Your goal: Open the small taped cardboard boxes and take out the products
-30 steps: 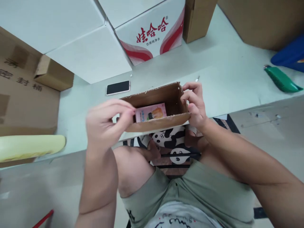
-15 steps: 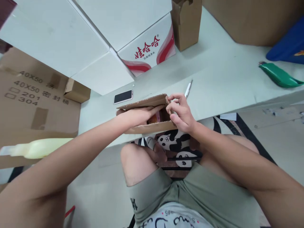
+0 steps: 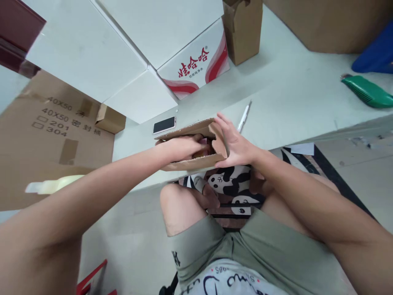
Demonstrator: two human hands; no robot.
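An open cardboard box lies near the front edge of the table. My left hand reaches into it, fingers bent around a small pink and orange packet that is mostly hidden. My right hand spans the box's right end, fingers on the far corner and thumb on the near one, gripping it. Past the box lie a pale phone and, beyond my right hand, a white pen-like tool.
White cartons with a red-printed one stand at the back. A tall brown box is beside them. At the right is a green comb-edged object. A large brown carton and a pale yellow bottle are at the left.
My right hand has spread from curled fingers at the box's right end to a grip across both corners. My left fingers have bent around the packet inside. The view has shifted slightly.
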